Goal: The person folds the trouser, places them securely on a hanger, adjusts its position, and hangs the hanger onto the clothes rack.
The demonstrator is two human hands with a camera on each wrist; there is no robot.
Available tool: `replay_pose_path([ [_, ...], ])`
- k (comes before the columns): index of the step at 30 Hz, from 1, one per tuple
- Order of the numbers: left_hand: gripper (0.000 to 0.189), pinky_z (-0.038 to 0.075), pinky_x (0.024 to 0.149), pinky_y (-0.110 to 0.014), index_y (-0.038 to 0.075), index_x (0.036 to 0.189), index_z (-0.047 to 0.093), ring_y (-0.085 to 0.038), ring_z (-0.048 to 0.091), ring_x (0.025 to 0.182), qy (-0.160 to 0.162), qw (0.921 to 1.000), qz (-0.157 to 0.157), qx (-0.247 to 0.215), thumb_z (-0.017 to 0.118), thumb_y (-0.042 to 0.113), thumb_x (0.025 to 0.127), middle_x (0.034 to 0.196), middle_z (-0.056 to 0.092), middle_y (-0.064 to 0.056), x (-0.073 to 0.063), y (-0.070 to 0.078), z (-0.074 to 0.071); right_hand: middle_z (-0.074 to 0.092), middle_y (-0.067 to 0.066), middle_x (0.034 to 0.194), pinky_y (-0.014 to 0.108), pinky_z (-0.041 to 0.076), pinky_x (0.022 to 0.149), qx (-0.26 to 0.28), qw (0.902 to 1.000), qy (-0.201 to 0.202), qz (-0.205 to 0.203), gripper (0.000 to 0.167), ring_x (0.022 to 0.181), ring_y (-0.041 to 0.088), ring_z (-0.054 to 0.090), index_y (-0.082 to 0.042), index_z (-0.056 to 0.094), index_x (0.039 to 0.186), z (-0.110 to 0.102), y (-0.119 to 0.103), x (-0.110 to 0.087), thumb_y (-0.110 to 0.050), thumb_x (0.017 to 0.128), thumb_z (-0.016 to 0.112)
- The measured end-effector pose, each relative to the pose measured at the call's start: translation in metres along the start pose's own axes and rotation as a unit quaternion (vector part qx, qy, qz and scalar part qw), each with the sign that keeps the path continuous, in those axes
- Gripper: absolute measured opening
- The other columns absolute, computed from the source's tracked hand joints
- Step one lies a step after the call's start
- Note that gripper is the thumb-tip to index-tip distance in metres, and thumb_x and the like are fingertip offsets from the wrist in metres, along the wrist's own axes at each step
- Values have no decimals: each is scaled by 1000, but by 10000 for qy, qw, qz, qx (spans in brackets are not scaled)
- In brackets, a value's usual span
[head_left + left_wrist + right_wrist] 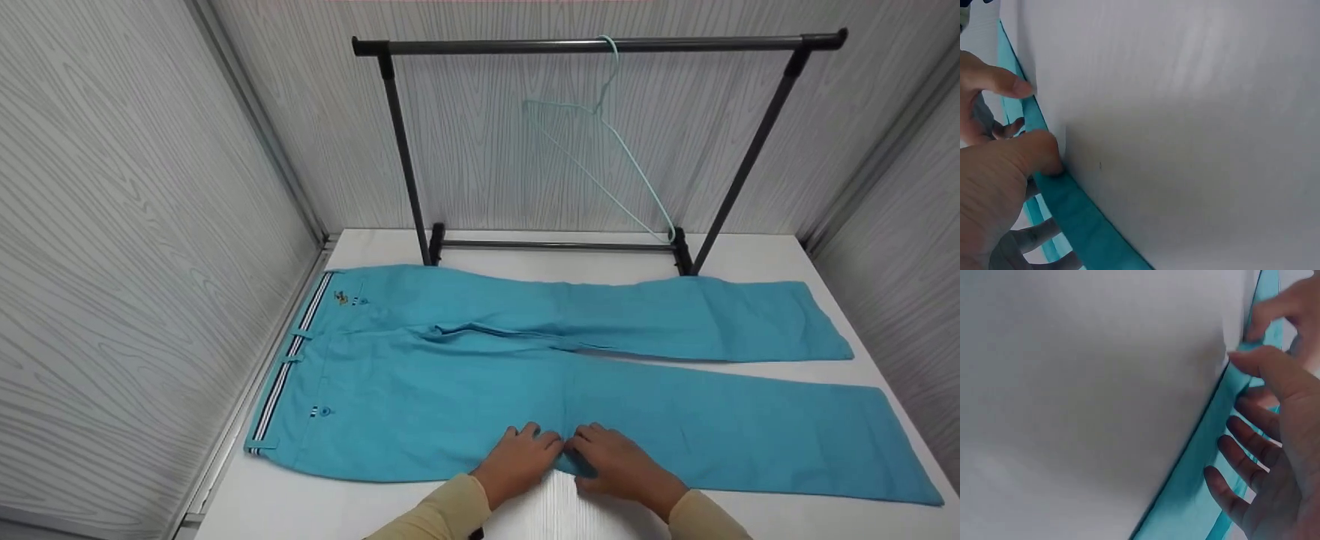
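Turquoise trousers lie spread on the white table, waistband to the left and legs to the right. My left hand and right hand are close together at their near edge, about halfway along. In the left wrist view, the left hand's thumb bends over the edge with its fingers on the cloth's other side. Seen from the right wrist, the right thumb presses the edge and the index finger lies against the fabric; the other fingers are spread and slightly bent. Both hands pinch the edge there.
Behind the trousers stands a black garment rack, its feet at the table's back. A pale green wire hanger hangs from its bar. Grey wood-grain panels enclose the left, back and right sides.
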State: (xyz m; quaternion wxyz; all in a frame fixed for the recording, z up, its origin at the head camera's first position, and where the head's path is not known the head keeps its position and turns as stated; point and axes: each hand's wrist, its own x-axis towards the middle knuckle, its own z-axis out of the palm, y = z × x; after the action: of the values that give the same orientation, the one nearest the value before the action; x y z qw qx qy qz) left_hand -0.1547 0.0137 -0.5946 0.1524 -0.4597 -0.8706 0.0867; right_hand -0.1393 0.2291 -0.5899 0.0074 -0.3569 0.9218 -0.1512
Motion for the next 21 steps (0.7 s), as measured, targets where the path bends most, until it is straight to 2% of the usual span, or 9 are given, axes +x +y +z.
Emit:
replay_pose_path([
  [2, 17, 43, 54, -30, 22, 108, 56, -14, 51, 78, 269, 9992, -122, 271, 59, 22, 91, 99, 54, 7, 2, 1, 2, 52, -3, 95, 33, 44, 65, -402, 9984, 385, -71, 32, 79, 12, 47, -14, 59, 106, 3, -1, 2, -21, 79, 75],
  [5, 16, 43, 52, -30, 23, 105, 55, -14, 50, 76, 424, 9981, -289, 343, 61, 20, 90, 97, 53, 6, 1, -2, 5, 51, -2, 87, 31, 43, 58, -901, 9915, 933, -5, 24, 73, 13, 47, -14, 59, 98, 7, 2, 1, -8, 79, 73],
  [8, 18, 44, 53, -31, 23, 105, 57, -15, 52, 79, 192, 9979, -615, 89, 62, 17, 89, 98, 55, 4, -2, -14, 4, 50, -2, 83, 31, 42, 55, -1154, 9849, 1247, 343, 23, 71, 13, 48, -15, 58, 92, 6, 12, -7, -1, 79, 70],
  [11, 19, 46, 56, -32, 21, 104, 60, -17, 55, 82, -19, 9943, -1039, -246, 63, 11, 88, 97, 58, 2, -13, -35, 0, 51, -2, 81, 34, 44, 57, -1210, 9804, 1279, 886, 26, 73, 15, 50, -14, 57, 90, -1, 29, -23, 4, 76, 70],
  [13, 20, 47, 59, -34, 19, 103, 62, -18, 56, 84, -163, 9897, -1328, -516, 64, 8, 87, 96, 59, 1, -22, -50, -2, 53, -1, 80, 37, 45, 58, -1289, 9748, 1255, 1317, 28, 73, 18, 53, -13, 58, 88, -10, 45, -38, 8, 73, 71],
  [15, 22, 48, 61, -36, 17, 102, 63, -20, 57, 85, -179, 9834, -1615, -802, 65, 4, 85, 96, 60, 0, -36, -65, -3, 56, 1, 79, 40, 46, 58, -1383, 9679, 1190, 1728, 28, 73, 23, 56, -11, 60, 86, -22, 63, -56, 10, 70, 71],
  [18, 26, 49, 64, -41, 14, 101, 65, -22, 58, 87, -200, 9696, -2127, -1191, 67, -1, 81, 96, 61, -2, -61, -86, -3, 61, 7, 77, 45, 46, 56, -1460, 9532, 1184, 2370, 25, 72, 29, 58, -6, 63, 85, -41, 90, -84, 11, 68, 71],
  [21, 30, 48, 66, -45, 12, 100, 66, -26, 58, 88, -182, 9547, -2622, -1395, 69, -5, 76, 96, 62, -4, -91, -105, -5, 63, 14, 78, 49, 46, 57, -1269, 9392, 1078, 3002, 20, 70, 33, 59, -1, 65, 86, -59, 113, -115, 12, 71, 68],
])
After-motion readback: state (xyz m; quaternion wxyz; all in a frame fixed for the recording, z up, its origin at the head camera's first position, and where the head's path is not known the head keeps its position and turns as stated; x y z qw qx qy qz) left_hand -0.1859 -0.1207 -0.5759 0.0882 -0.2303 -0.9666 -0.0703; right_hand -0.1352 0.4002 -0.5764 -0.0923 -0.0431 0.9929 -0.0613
